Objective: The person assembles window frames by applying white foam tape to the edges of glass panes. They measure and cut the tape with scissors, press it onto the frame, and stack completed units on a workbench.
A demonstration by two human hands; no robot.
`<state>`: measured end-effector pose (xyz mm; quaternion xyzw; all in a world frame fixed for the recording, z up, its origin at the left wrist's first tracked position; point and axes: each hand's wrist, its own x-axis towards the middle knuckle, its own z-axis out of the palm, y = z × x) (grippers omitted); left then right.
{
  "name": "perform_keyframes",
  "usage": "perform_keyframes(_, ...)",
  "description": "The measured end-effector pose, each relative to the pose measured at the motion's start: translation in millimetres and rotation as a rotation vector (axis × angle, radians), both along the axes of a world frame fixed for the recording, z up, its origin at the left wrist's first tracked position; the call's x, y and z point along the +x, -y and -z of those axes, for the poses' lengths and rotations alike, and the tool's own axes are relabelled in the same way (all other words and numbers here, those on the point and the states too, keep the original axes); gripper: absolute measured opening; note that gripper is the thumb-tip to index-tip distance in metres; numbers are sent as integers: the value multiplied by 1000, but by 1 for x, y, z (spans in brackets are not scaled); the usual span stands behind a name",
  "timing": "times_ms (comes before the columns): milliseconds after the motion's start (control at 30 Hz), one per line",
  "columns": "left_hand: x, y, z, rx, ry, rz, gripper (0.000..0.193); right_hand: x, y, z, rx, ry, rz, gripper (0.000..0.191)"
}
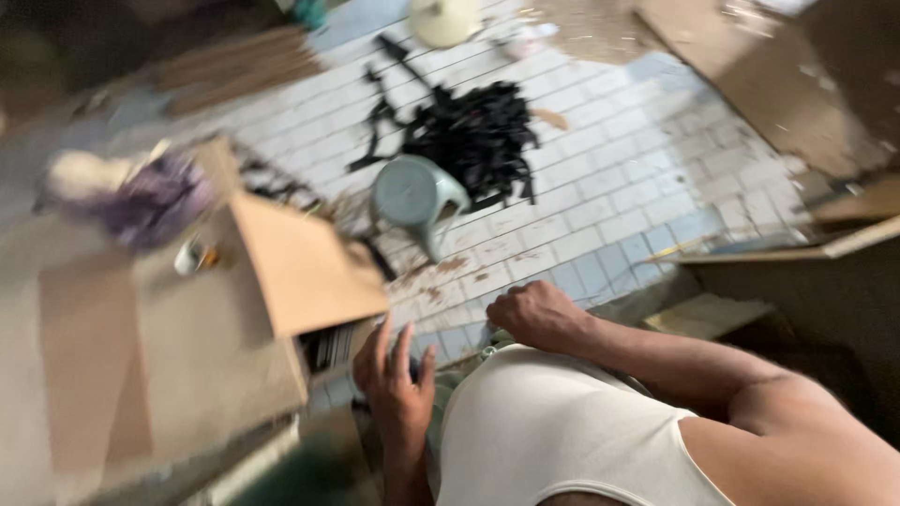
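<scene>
From my remote seat the view was badly smeared, but I could make out both hands low in the frame. The left hand [398, 379] lay flat with its fingers spread wide, holding nothing, just beside the open cardboard box [281, 272], under its raised flap. The right hand [534, 314] was curled into a loose fist in front of the white-shirted torso; I could not tell whether it gripped anything. Beyond them on the tiled floor [600, 187] stood a pale green plastic stool [414, 197], touching a heap of black strips [478, 136].
</scene>
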<state>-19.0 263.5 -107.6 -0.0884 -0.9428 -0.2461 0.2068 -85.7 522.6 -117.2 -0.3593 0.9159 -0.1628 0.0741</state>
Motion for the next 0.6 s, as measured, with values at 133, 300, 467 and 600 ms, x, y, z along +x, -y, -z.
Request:
perform_keyframes(133, -53, -75, 2, 155, 51, 84, 40, 5, -121, -19, -53, -101, 496, 18)
perform_keyframes(300, -117, -150, 22, 133, 245, 184, 41, 3, -243, -30, 47, -192, 1006, 27)
perform_keyframes(467, -201, -213, 69, 104, 239, 334, 41, -16, -324, -11, 34, -317, 1352, 27)
perform_keyframes(600, -293, -273, 107, 90, 299, 396, 40, -63, -387, 11, 85, -306, 1544, 30)
